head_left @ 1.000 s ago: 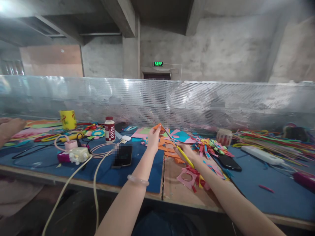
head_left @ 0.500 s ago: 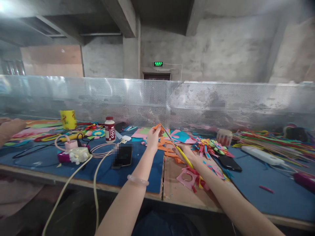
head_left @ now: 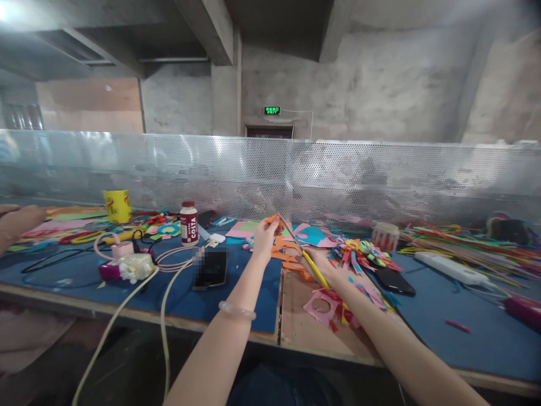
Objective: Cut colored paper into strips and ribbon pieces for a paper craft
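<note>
My left hand (head_left: 266,234) pinches a small piece of orange paper (head_left: 274,217) above the middle of the table. In my right hand (head_left: 316,264) is a pair of scissors with yellow handles (head_left: 316,270); the metal blades reach up and left to the orange paper. Whether the blades are apart or together I cannot make out. Orange paper offcuts (head_left: 287,254) lie on the table just under my hands. Pink and red paper scraps (head_left: 322,307) are scattered beneath my right forearm. To the right sits a pile of colourful folded paper strips (head_left: 357,251).
A black phone (head_left: 395,280) and a white power strip (head_left: 450,268) lie to the right. Leftward stand a dark red bottle (head_left: 189,223) and a yellow cup (head_left: 117,206), near cables and a blurred dark device (head_left: 213,268). Another person's hand (head_left: 25,220) shows at the far left.
My left hand and the orange paper have shifted very slightly to the right. The scissor handles have tilted a little and moved slightly left. Everything else on the table looks the same.
</note>
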`<state>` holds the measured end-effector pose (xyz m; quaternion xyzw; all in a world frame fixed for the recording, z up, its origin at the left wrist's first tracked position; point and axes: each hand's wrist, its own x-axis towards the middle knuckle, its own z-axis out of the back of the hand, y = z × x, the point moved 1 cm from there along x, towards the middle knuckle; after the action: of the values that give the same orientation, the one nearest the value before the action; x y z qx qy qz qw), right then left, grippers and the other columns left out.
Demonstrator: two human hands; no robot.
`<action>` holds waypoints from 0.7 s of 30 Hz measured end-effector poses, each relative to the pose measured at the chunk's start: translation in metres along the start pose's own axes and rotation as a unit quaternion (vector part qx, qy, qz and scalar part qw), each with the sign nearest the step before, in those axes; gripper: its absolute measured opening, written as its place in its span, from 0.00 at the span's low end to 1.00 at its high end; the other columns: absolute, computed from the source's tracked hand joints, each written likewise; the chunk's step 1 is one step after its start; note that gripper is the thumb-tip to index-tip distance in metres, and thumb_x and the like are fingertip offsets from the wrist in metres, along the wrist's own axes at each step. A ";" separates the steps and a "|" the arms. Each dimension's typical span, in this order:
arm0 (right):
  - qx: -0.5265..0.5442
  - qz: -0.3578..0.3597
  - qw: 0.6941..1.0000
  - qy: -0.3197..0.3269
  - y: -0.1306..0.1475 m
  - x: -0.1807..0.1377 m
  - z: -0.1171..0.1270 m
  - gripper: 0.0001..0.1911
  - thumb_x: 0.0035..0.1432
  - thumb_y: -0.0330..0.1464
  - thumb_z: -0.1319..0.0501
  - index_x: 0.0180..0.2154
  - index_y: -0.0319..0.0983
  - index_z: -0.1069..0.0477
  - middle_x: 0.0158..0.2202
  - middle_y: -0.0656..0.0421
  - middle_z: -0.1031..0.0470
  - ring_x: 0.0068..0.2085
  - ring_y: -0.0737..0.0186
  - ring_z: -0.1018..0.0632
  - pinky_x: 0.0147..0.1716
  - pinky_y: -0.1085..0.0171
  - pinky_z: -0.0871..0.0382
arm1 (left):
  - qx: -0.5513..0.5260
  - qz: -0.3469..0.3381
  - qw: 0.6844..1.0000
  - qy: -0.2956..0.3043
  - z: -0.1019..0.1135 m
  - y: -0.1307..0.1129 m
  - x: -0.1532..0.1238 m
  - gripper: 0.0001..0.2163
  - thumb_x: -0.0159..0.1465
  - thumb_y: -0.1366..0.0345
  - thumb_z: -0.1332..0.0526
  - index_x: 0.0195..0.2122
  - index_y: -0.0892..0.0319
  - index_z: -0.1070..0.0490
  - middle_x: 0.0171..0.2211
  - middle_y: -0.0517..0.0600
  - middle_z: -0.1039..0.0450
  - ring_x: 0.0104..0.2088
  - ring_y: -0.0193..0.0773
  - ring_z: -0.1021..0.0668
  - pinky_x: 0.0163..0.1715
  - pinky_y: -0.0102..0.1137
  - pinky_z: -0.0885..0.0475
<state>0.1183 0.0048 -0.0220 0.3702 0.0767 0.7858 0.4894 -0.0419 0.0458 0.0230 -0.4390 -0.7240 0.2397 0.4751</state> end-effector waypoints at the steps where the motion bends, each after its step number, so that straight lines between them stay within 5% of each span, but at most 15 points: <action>1: 0.000 -0.002 1.000 -0.004 0.001 0.000 0.000 0.16 0.54 0.42 0.52 0.25 0.37 0.38 0.21 0.63 0.39 0.23 0.67 0.37 0.22 0.68 0.46 | -0.001 0.000 1.000 0.005 0.000 0.000 0.000 0.10 0.49 0.61 0.35 0.28 0.63 0.28 0.20 0.48 0.28 0.22 0.32 0.27 0.24 0.27 0.33; 21: -0.041 -0.002 0.998 -0.045 -0.006 0.002 0.001 0.12 0.50 0.35 0.51 0.19 0.38 0.38 0.18 0.61 0.36 0.21 0.68 0.36 0.21 0.68 0.48 | -0.017 0.008 0.999 0.028 -0.003 -0.004 -0.005 0.11 0.49 0.59 0.35 0.27 0.63 0.28 0.20 0.47 0.29 0.21 0.31 0.27 0.20 0.24 0.34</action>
<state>0.1227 0.0092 -0.0228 0.3848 0.0228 0.7697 0.5088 -0.0402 0.0390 0.0252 -0.4596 -0.7110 0.2185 0.4853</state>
